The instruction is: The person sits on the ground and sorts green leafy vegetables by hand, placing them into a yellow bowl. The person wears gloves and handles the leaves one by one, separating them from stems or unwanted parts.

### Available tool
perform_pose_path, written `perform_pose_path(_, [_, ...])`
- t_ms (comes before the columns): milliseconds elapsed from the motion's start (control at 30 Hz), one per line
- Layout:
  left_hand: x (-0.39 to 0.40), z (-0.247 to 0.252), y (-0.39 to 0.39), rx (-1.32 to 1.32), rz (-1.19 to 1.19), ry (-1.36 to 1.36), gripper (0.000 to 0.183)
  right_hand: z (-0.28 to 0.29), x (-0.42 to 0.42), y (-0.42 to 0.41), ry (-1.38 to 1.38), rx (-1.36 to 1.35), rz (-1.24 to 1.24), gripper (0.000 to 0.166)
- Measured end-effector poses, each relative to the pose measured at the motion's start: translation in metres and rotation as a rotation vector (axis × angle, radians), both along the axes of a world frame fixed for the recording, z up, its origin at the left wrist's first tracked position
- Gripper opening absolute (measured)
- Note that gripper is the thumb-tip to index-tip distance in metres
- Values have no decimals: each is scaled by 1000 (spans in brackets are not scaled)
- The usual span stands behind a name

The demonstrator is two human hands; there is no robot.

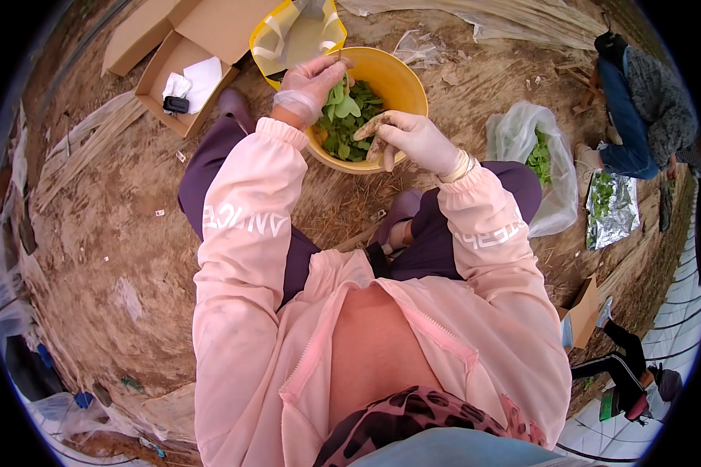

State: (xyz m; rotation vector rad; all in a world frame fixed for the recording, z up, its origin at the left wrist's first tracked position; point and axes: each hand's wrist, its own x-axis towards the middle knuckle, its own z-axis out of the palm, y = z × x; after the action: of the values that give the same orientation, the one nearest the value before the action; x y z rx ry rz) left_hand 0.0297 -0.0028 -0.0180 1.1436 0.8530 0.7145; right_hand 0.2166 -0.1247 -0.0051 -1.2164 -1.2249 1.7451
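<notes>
My left hand (312,87), in a thin clear glove, is over the left rim of a yellow bucket (406,76). Between its thumb and fingers it pinches a small green leafy seedling (344,105), leaves hanging down. More leafy seedlings (356,131) lie inside the bucket. My right hand (406,140), in a soiled whitish glove, hangs over the bucket's right rim with its fingers spread and bent, holding nothing that I can see. The bucket stands on bare soil between my knees.
A yellow-edged bag (295,44) touches the bucket's far side. An open cardboard box (193,76) holds white material and a black object. At right are a clear plastic bag (552,198) of greens, silver foil (622,216) with greens, and a seated person (637,111). Another person (625,362) is lower right.
</notes>
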Motion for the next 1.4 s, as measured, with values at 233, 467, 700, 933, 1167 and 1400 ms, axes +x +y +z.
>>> perform_pose_path(233, [11, 8, -16, 12, -285, 2, 41, -5, 9, 15, 97, 63, -397, 28])
perform_pose_path(467, [13, 1, -19, -20, -435, -62, 51, -24, 3, 21, 334, -4, -325, 16])
perform_pose_path(700, [21, 10, -19, -33, -429, -2, 50, -14, 18, 26, 316, 72, -461, 19])
perform_pose_path(933, [41, -3, -19, -24, -442, -127, 57, -23, 15, 18, 274, 135, -450, 19])
perform_pose_path(1167, [47, 3, -11, -65, -430, 74, 57, 9, 88, -7, 489, 277, -890, 21])
perform_pose_path(1400, [53, 3, -13, -40, -304, 84, 53, -6, 242, -102, 322, 402, -1337, 22])
